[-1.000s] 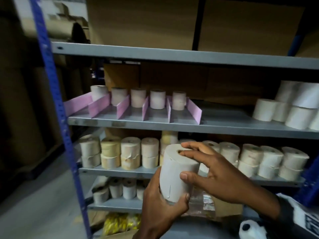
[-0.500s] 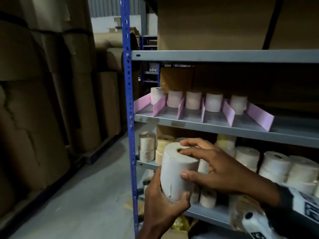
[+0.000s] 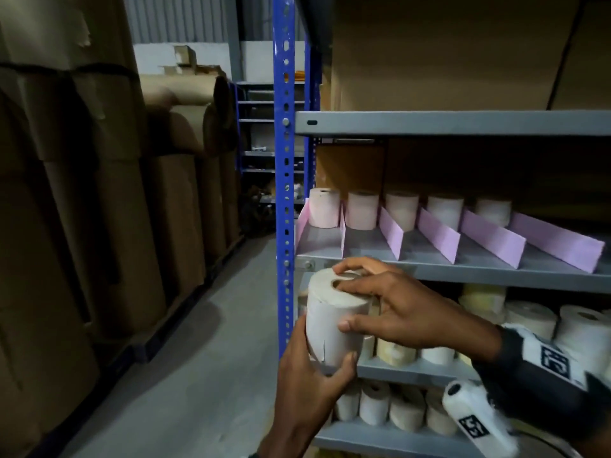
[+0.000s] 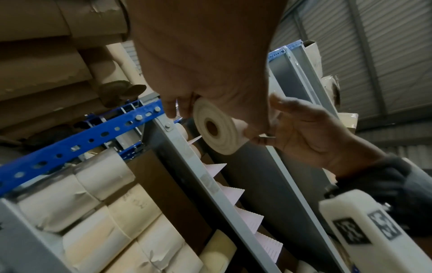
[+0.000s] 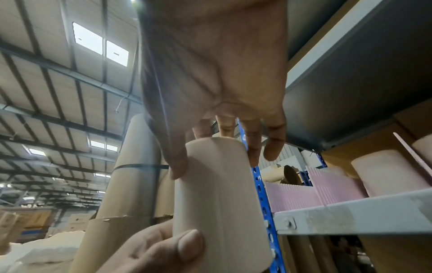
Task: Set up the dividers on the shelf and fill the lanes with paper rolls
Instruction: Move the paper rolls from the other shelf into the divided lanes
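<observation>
room: we see the near halves of the lanes between pink dividers [image 3: 438,233] bare on the shelf [image 3: 463,271]
left hand [image 3: 310,388]: fingers curled round paper roll [image 3: 330,320] base
right hand [image 3: 406,309]: fingers curled over roll's top, near the shelf's front edge

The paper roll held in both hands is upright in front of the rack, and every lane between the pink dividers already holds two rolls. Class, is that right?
Not quite. The head view shows each lane between the pink dividers holding one roll, at the back. The rest stands: the left hand and right hand hold the paper roll upright before the rack.
</observation>
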Action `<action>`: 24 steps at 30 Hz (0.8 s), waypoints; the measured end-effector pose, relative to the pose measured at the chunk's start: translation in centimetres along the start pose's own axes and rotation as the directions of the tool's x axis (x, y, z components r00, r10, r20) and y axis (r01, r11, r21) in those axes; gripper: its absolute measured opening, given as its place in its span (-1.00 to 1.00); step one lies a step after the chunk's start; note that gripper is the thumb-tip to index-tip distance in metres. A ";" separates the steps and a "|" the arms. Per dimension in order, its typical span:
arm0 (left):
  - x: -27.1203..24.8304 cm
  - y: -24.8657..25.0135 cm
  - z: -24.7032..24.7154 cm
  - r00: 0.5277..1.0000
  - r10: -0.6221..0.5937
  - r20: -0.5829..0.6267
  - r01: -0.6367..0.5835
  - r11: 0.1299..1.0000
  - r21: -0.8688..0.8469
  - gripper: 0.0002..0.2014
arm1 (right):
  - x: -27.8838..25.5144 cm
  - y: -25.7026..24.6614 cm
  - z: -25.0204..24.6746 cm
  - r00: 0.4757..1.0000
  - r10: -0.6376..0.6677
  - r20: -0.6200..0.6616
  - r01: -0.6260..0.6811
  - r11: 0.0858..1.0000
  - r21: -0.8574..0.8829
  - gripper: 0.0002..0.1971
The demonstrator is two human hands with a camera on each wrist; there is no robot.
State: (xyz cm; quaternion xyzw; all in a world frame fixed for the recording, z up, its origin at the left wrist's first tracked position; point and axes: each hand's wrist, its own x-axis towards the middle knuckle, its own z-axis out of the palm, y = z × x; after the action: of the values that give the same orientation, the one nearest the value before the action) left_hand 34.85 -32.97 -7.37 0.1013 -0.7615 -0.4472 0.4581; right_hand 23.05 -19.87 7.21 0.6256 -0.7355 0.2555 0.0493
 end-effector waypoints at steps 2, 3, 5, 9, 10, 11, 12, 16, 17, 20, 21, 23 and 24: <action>1.1 -0.2 -0.1 0.997 0.035 -0.067 -0.029 0.996 0.085 -0.17 | 1.9 0.2 -0.2 0.998 0.031 -0.047 -0.034 0.998 -0.058 -0.36; 1.7 -0.3 0.0 0.989 0.102 -0.105 -0.087 0.987 0.133 -0.19 | 3.0 0.3 -0.4 0.997 0.048 -0.068 -0.054 0.995 -0.081 -0.33; 2.0 -0.3 0.5 0.947 0.288 -0.144 -0.244 0.934 0.259 -0.26 | 4.8 0.7 -0.9 0.993 0.068 -0.098 -0.079 0.991 -0.110 -0.30; 3.2 -0.8 1.6 0.916 0.394 0.078 -0.382 0.793 0.475 -0.21 | 8.3 1.4 -2.0 0.986 0.097 -0.135 -0.124 0.970 -0.211 -0.28; 3.7 -1.1 1.8 0.927 0.354 0.124 -0.366 0.779 0.510 -0.17 | 9.1 1.6 -2.3 0.984 0.108 -0.139 -0.138 0.963 -0.230 -0.27; 4.4 -1.4 2.0 0.937 0.314 0.156 -0.347 0.770 0.535 -0.14 | 9.8 2.0 -2.4 0.984 0.112 -0.136 -0.142 0.961 -0.235 -0.29; 5.1 -1.8 2.2 0.942 0.286 0.178 -0.336 0.762 0.554 -0.12 | 10.5 2.3 -2.5 0.986 0.106 -0.132 -0.134 0.963 -0.233 -0.32; 7.6 -3.6 3.0 0.951 0.234 0.201 -0.308 0.749 0.587 -0.11 | 13.0 4.3 -2.2 0.984 0.094 -0.148 -0.132 0.953 -0.271 -0.41; 8.1 -4.1 3.2 0.953 0.226 0.203 -0.303 0.748 0.591 -0.11 | 13.5 4.7 -2.1 0.984 0.095 -0.148 -0.134 0.951 -0.279 -0.42; 9.2 -5.0 3.6 0.956 0.206 0.209 -0.292 0.745 0.600 -0.09 | 14.9 5.6 -1.9 0.986 0.115 -0.119 -0.146 0.944 -0.296 -0.40; 9.6 -5.3 3.7 0.958 0.198 0.209 -0.286 0.746 0.602 -0.10 | 15.3 5.9 -1.9 0.985 0.135 -0.111 -0.162 0.940 -0.299 -0.39; 10.1 -5.9 4.0 0.959 0.193 0.207 -0.280 0.746 0.604 -0.11 | 15.9 6.7 -1.8 0.981 0.173 -0.086 -0.191 0.933 -0.307 -0.39; 10.3 -6.2 4.1 0.960 0.188 0.208 -0.278 0.746 0.606 -0.11 | 16.1 7.1 -1.7 0.979 0.191 -0.069 -0.204 0.926 -0.318 -0.39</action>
State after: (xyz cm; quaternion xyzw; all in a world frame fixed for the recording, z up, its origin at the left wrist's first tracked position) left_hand 24.27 -39.90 -6.66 0.1222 -0.9022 -0.1120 0.3981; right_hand 12.52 -32.97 12.76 0.5269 -0.8256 0.1464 0.1389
